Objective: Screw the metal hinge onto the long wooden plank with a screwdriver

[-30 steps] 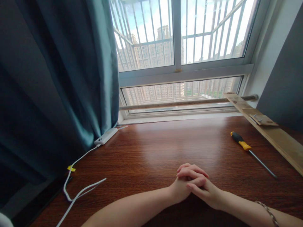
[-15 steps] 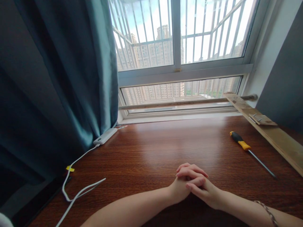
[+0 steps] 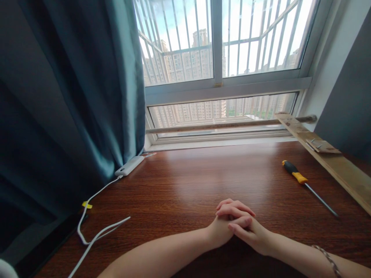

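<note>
My left hand [image 3: 220, 231] and my right hand [image 3: 255, 233] are clasped together low in the head view, over the brown wood-grain table [image 3: 185, 185]. The fingers of both are closed and laid over each other. No object shows between them, though the palms are hidden. A braided bracelet [image 3: 327, 256] circles my right wrist. The nearest tool is a screwdriver [image 3: 298, 177] with a black and yellow handle, which lies to the right, apart from both hands, its metal tip towards me.
A wooden board [image 3: 327, 160] runs along the right side, with a small wood piece on it. At the left, a white power bank [image 3: 130, 166] with a white cable [image 3: 87, 235] lies beside the dark blue curtain [image 3: 124, 96]. A barred window [image 3: 217, 83] is behind the table.
Both hands stay clasped in the same place. Only a very slight shift of the camera view shows; the screwdriver, board and cable have not moved.
</note>
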The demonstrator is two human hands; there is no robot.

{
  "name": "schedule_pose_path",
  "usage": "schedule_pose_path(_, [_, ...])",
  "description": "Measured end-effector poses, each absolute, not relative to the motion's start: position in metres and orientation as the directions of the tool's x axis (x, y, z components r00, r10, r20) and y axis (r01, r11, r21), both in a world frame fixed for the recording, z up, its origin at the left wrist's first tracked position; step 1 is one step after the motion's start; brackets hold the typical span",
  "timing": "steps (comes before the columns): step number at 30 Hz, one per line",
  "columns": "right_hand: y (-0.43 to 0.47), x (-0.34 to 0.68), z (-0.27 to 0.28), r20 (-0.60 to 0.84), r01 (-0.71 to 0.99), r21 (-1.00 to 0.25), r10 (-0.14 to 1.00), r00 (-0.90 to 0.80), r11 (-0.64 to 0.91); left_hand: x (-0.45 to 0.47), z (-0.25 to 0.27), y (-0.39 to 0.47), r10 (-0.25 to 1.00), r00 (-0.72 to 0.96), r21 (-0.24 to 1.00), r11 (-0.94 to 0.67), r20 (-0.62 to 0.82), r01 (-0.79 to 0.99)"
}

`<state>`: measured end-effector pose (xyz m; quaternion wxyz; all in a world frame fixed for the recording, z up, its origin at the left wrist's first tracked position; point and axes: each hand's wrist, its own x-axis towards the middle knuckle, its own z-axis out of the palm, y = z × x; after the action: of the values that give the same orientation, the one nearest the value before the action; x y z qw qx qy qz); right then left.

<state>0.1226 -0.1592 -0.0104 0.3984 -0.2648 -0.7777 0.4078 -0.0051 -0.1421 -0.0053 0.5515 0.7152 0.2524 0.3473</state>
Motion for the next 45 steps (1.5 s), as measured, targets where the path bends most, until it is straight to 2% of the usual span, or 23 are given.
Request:
schedule_pose_path(14, [-0.1593, 0.1226, -0.0108, 0.417, 0.078, -0.838, 0.727, -0.546, 0.540, -0.0039, -0.0075, -0.1419, 0.739, 0.630, 0.964, -0.258, 0.240, -0.065])
schedule_pose_path(45, [-0.1603, 0.1229, -0.0074, 0.423, 0.082, -0.832, 0.722, -0.547, 0.549, -0.0045, -0.0068, -0.1411, 0.732, 0.641, 0.963, -0.265, 0.232, -0.046])
